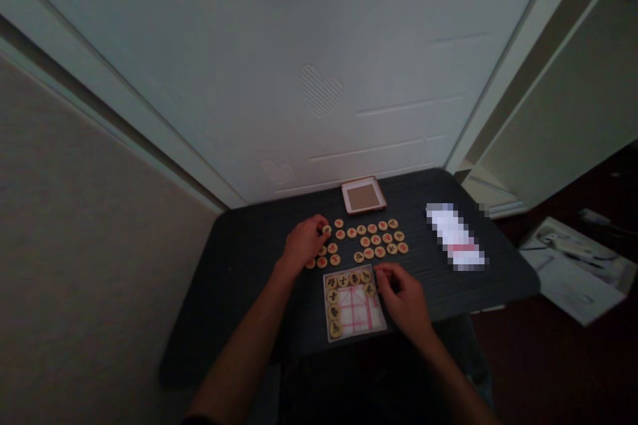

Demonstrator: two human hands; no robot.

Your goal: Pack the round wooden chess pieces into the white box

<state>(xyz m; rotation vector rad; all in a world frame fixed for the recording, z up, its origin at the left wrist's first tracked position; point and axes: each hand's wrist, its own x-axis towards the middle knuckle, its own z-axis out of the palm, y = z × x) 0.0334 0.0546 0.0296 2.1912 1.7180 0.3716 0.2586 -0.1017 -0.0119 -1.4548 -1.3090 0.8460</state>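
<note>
A big, pale white door with pressed-in stripes and striped hearts [321,91] stands at the back. In front of it is a long, black table with round corners [219,285]. On the floor to the right lies a flat, white box with a picture on it [581,269].

The person's left hand [305,240] reaches over the table, and its thumb and finger are close together. The right hand [405,299] is curled, with its fingertips near each other by the right edge of the tray (I cannot tell if anything is in it).

At the right of the table lies a white thing with a pink stripe [451,236], too blurry to name. Close to the person sits a square, shallow tray with pink lines on its white bottom [353,319]. Near the door is an open, square box part with a white rim and a brown inside [363,198].

The smallest things are flat, round, wood-coloured discs with red or black signs [375,239]. Eight with black signs are in the tray, along its far side, its left side and at the far right. The others lie in rows beyond the tray, in two bunches. One round, tan disc [327,230] is at the left hand's fingertips (I cannot tell if it is gripped).
</note>
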